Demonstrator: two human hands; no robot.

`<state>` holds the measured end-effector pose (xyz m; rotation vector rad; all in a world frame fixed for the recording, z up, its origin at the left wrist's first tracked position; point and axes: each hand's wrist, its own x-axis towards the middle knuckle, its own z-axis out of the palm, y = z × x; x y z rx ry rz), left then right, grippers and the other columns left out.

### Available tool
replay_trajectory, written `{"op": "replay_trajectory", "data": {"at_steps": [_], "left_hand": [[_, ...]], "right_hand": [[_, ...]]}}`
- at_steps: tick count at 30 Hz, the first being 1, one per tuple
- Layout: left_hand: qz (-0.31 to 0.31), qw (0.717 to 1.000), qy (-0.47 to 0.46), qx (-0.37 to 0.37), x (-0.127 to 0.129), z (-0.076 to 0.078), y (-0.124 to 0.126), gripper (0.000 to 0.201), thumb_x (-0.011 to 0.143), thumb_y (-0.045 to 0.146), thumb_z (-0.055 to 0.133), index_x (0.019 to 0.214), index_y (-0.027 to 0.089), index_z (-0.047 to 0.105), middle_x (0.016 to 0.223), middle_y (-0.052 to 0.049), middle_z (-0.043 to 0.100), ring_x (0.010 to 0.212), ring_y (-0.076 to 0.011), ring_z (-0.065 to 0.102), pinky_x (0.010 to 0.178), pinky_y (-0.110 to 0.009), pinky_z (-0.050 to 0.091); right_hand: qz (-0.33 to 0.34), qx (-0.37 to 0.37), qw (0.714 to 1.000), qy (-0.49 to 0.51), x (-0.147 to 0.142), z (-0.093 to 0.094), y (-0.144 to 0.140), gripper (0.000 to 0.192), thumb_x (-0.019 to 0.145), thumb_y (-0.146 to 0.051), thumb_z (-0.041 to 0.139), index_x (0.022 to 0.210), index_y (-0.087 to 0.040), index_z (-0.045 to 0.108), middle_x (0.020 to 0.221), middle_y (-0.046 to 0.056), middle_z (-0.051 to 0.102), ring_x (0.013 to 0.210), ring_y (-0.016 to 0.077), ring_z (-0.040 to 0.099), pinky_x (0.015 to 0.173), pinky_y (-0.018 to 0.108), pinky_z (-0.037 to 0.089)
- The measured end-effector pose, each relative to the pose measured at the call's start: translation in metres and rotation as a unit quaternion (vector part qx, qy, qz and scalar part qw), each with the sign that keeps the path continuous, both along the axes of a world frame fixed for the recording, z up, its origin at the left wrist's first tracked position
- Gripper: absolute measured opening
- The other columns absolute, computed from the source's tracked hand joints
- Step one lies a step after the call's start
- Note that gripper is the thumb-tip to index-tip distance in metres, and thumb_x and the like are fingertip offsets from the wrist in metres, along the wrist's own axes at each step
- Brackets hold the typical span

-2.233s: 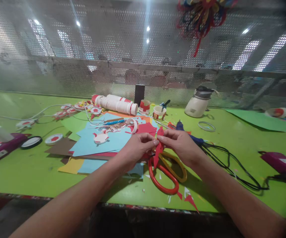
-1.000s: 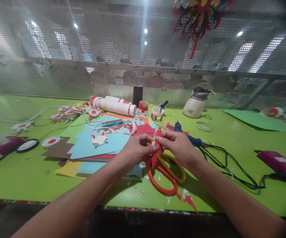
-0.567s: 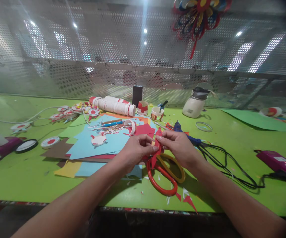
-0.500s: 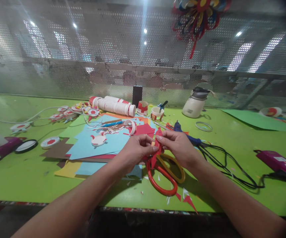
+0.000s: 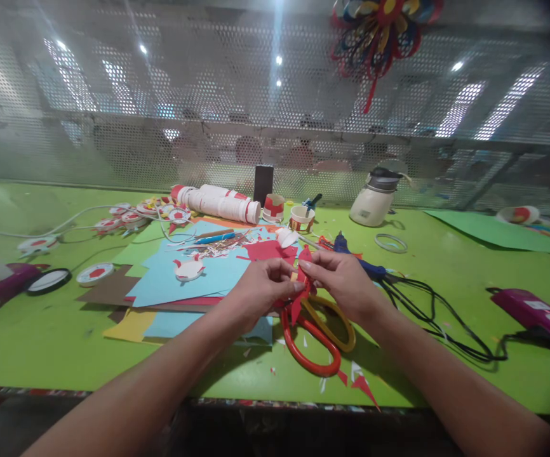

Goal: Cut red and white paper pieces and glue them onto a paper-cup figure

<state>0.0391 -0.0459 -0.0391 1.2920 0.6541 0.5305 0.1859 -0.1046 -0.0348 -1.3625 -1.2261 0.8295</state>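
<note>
Between my two hands is a folded piece of red paper point(image 5: 296, 307), held above a pair of scissors. My left hand point(image 5: 270, 287) is closed, pinching the paper's left side between thumb and fingers. At its upper right, my right hand point(image 5: 336, 274) pinches the same piece. Below lie the scissors with a red handle loop point(image 5: 314, 367) and a yellow one; their blades are hidden by my hands and the paper. Just beyond my fingers are a red paper sheet point(image 5: 266, 250) and a small white paper cup point(image 5: 286, 238) on its side.
Stacked coloured paper point(image 5: 160, 279) lies to the left with a white disc point(image 5: 190, 269) and blue pen point(image 5: 215, 238) on it. A blue glue gun point(image 5: 373, 271) with its black cable is right. A white jug point(image 5: 373, 206) stands behind. Stacked paper cups point(image 5: 220, 204) lie at the back.
The small white paper cup has rolled to the right, off the left part of the red sheet. Both hands keep their pinch on the red paper, almost unmoved.
</note>
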Motion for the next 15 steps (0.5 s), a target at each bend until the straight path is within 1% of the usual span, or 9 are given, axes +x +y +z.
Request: {"op": "replay_trajectory", "data": {"at_steps": [7,11,15], "left_hand": [[-0.006,1.0,-0.014,-0.013,-0.0008,-0.0019,0.0007,0.035,0.055,0.032,0.079,0.074,0.017,0.053,0.064,0.003,0.054,0.052,-0.0079,0.05,0.047,-0.02,0.04],[-0.004,1.0,-0.019,-0.016,-0.0001,-0.003,0.0007,0.036,0.054,0.032,0.079,0.074,0.017,0.053,0.064,0.002,0.056,0.052,-0.0086,0.051,0.046,-0.02,0.039],[-0.003,1.0,-0.027,-0.006,0.0007,-0.0054,0.0013,0.032,0.058,0.031,0.076,0.074,0.016,0.053,0.065,0.002,0.056,0.052,-0.0088,0.052,0.045,-0.02,0.038]], "right_hand": [[0.014,-0.006,0.999,0.033,0.0005,-0.0021,0.0014,0.026,0.073,-0.041,0.065,0.068,-0.015,0.062,0.06,-0.001,0.056,0.054,0.0099,0.045,0.057,0.027,0.038],[0.022,-0.017,0.997,0.074,0.0014,-0.0045,0.0026,0.025,0.071,-0.04,0.067,0.066,-0.015,0.061,0.059,-0.002,0.055,0.054,0.0095,0.046,0.056,0.026,0.039],[0.019,-0.018,0.996,0.08,0.0021,-0.0059,0.0031,0.025,0.071,-0.039,0.067,0.066,-0.016,0.06,0.059,-0.003,0.054,0.054,0.0089,0.046,0.055,0.025,0.038]]}}
